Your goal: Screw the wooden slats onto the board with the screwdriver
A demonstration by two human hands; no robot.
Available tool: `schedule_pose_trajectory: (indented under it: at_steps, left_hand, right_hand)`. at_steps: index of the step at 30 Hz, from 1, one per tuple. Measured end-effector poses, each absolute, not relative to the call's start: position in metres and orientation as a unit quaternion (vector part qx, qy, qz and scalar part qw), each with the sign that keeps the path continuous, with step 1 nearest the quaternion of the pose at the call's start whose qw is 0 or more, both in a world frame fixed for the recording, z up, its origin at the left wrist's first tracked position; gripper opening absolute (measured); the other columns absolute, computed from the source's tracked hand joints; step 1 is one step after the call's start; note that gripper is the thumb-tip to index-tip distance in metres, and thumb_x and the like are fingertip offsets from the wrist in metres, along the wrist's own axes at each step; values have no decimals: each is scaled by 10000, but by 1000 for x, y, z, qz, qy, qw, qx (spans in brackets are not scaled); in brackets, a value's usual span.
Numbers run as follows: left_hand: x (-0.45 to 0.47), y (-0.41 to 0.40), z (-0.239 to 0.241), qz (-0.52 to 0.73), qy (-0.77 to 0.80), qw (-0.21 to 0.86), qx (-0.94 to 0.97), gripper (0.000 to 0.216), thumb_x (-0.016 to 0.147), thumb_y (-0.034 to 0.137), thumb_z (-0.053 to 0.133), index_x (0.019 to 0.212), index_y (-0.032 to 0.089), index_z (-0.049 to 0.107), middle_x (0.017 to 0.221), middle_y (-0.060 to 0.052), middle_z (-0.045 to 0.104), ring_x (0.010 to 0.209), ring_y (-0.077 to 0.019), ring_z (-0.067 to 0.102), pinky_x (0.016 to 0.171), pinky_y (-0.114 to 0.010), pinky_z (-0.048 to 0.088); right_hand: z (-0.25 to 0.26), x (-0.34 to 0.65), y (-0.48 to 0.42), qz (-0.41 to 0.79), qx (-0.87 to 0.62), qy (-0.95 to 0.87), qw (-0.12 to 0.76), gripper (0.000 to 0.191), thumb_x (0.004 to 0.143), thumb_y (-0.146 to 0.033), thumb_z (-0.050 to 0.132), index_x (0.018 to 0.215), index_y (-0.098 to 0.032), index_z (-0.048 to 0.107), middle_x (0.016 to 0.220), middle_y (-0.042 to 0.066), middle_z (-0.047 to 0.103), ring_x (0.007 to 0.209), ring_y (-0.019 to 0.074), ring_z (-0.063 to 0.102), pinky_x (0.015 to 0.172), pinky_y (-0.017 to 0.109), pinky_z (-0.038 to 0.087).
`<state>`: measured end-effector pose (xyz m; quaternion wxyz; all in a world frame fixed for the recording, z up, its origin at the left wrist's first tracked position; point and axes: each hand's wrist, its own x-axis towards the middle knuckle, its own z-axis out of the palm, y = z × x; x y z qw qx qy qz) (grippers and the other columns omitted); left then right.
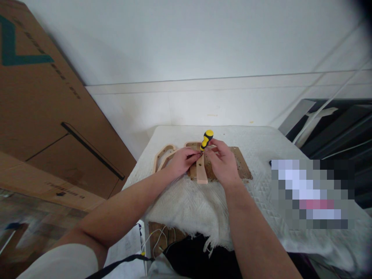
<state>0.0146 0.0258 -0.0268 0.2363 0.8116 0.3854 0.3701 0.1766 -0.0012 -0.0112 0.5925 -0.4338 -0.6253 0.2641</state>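
A yellow-and-black screwdriver stands tilted, its tip down at the upper part of a pale wooden piece with a dark hole in it. My right hand is closed at the screwdriver's lower handle, thumb and fingers against its right side. From the left, the fingers of my left hand are pinched together by the screwdriver's tip; what they hold there is too small to make out. Beneath the wooden piece lies a worn brown board marked with small holes. Curved pale wooden parts rest beyond my left hand.
A white textured cloth covers the table, its frayed edge hanging near my lap. On the left leans a large cardboard box. A white wall rises behind the table. Dark panels and a blurred-out patch are at the right.
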Motion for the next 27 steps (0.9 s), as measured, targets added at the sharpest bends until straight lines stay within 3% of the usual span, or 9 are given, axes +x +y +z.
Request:
schedule_pose_trajectory:
  at_steps: [10,18,23,27]
  left_hand:
    - [14,25,-27,381,385,226,810,302,928,346,502,895,152,732,834,-50,673,793,-161,591,755,-267,436]
    - [14,24,-26,373,398,234,804,275,907,299,512,814,136,713,818,-65,669,825,-192,592,800,-298,441]
    - [14,23,-24,360,408,215,811,348,930,374,489,833,139,726,739,-44,623,713,-162,550,680,-268,403]
    - [15,22,-22,354,390,224,820,356,943,380,475,855,144,727,738,-31,623,709,-148,542,679,-257,387]
  right_hand:
    - [-12,173,-3,174,-390,-731,532,261,892,-231,468,1081,-210,647,1086,97,673,1042,228,601,910,422,481]
    - [-10,171,-6,159,-414,-734,515,275,842,-322,588,1092,-213,617,1034,93,647,845,220,597,766,396,498]
    - [-10,172,-5,120,-443,-708,537,193,865,-359,551,919,-188,623,893,76,613,740,190,550,720,359,471]
    - [-8,174,-4,164,-487,-666,540,257,842,-430,567,845,-179,623,788,46,598,670,175,536,664,335,446]
